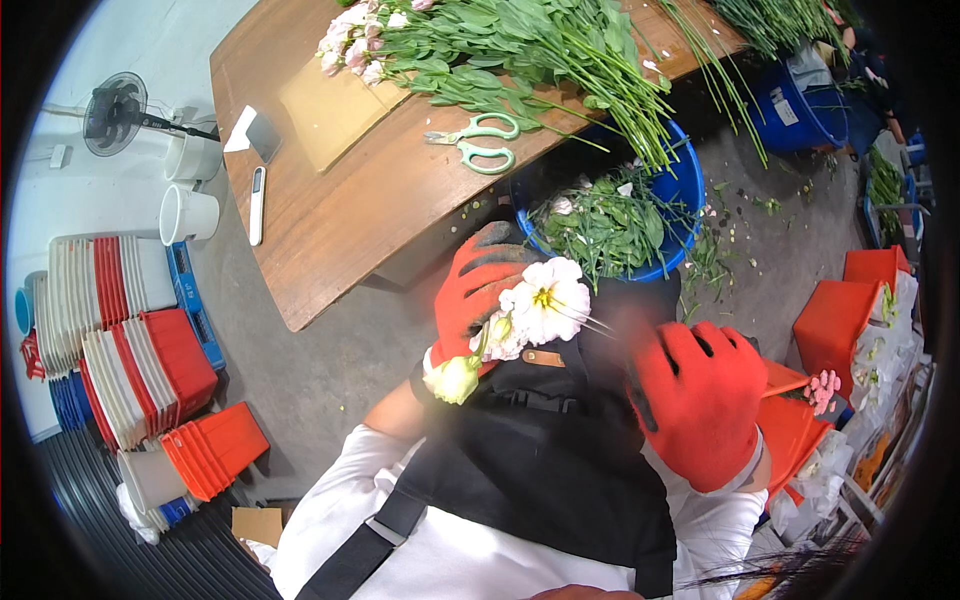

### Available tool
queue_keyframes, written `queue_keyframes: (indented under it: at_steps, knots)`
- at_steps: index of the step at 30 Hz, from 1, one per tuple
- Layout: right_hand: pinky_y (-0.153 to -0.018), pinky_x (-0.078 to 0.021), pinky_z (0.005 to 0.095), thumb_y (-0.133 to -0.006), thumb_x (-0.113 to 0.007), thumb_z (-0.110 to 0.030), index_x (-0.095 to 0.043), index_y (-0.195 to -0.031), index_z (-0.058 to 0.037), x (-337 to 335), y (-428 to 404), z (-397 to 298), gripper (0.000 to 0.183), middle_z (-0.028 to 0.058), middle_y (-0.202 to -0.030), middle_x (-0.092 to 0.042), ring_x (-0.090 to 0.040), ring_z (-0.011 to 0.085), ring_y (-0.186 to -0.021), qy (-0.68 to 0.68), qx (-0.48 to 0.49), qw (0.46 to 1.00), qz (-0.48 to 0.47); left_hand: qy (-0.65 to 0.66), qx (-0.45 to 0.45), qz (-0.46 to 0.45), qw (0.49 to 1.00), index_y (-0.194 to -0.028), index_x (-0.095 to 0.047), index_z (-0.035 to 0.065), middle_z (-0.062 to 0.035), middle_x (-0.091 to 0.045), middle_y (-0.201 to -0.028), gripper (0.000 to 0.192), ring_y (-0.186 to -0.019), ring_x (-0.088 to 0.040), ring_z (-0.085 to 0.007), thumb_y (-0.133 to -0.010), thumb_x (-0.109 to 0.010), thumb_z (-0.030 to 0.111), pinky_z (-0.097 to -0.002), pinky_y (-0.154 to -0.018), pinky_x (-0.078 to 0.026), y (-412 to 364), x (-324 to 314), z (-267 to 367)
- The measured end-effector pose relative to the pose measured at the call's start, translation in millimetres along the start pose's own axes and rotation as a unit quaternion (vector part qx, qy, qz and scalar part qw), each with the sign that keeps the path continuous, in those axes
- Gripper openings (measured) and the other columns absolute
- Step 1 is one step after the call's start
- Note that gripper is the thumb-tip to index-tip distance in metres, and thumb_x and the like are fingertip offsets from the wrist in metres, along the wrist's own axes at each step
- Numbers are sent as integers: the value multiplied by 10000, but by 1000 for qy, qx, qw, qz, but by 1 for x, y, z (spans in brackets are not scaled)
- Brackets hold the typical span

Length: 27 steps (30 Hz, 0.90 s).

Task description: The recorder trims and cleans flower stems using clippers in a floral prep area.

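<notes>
My left hand (484,289), in a red glove with dark, dirty fingertips, holds a pale pink ruffled bloom (551,300), probably lisianthus, in front of my apron. Its yellow-green centre faces up. Beside it hang more pale petals and a greenish-white bud (454,379). Across from it, my right hand (694,397), also red-gloved, is curled with its back toward me. A thin pointed tool (600,327), possibly tweezers, runs from the right fingers to the flower's centre. Blur hides the right fingertips and most of that tool.
Ahead, a wooden table (322,255) bears cut leafy stems (525,45), green-handled scissors (480,142) and a white handheld device (257,206). A blue bin (697,180) of trimmings stands beside it. Stacked crates (180,360) lie left; orange buckets (832,322) stand right. A person (874,82) is far right.
</notes>
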State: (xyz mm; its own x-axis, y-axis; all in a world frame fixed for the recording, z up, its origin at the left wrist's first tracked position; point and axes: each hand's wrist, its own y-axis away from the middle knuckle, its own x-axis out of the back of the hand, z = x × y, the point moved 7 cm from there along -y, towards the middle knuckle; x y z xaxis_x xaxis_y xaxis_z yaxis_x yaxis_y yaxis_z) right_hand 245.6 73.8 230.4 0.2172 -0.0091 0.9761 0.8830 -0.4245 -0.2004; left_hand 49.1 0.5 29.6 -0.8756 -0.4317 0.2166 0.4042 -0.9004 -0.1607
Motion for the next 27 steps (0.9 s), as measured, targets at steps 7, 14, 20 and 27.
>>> queue_keyframes:
  at_steps: [7, 14, 20, 27]
  knots:
    - [-587, -457, 365, -690, -775, -191, -777, -1196, -97, 4, 0, 16, 514, 22, -850, -561, -549, 212, -704, 1, -50, 998, 40, -31, -52, -8, 998, -1116, -770, 37, -119, -754, -1129, 352, -1142, -698, -362, -788, -854, 132, -531, -1100, -509, -2, 8, 20]
    - [-661, -497, 370, -683, -803, -182, -752, -1279, -114, -1, 1, 20, 602, 32, -944, -634, -606, 230, -766, -14, -65, 998, -4, -57, -105, -21, 993, -1131, -765, 37, -123, -750, -1138, 350, -1144, -695, -363, -802, -843, 127, -518, -1095, -511, -12, 1, 39]
    - [-714, -535, 369, -701, -849, -110, -699, -1361, -101, 19, 8, 32, 677, 60, -971, -699, -664, 265, -805, -62, -117, 987, 94, -86, -148, -20, 985, -1143, -760, 37, -126, -746, -1145, 348, -1145, -693, -363, -814, -834, 122, -507, -1092, -513, -13, 2, 57]
    - [-732, -543, 305, -761, -948, -204, -662, -1381, -40, -55, -15, 49, 702, 139, -1026, -736, -699, 329, -786, -521, -223, 823, 36, 134, 108, -124, 977, -1349, -643, 8, -138, -656, -1319, 557, -1167, -669, -203, -806, -761, 26, -376, -1034, -532, -9, -21, 19]
